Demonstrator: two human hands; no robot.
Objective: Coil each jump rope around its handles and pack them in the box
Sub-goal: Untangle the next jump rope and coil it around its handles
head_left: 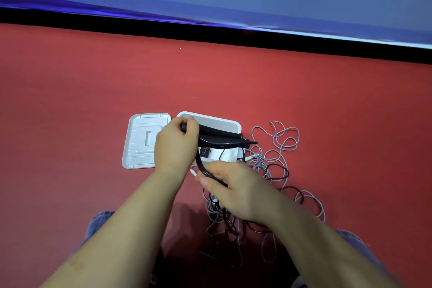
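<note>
The left hand (pixel 176 145) is clenched around the near ends of the black jump-rope handles (pixel 219 137), which stick out to its right, lying side by side over the open white box (pixel 230 124). The box sits directly beyond and under the handles, just to the right of the left hand. Below and to the right of that hand, the right hand (pixel 236 190) pinches the black rope cord (pixel 203 168) between thumb and fingers; several strands of the cord run up from this grip in a curve toward the handles. Under and behind the right hand, toward the person's knees, black cord lies tangled on the red floor (pixel 93 100) with a grey jump rope (pixel 282 145), whose loose loops spread out to the right of both hands and just beside the box. The box's white lid (pixel 140 145) lies flat on the floor, partly hidden behind the left hand, on its left side.
</note>
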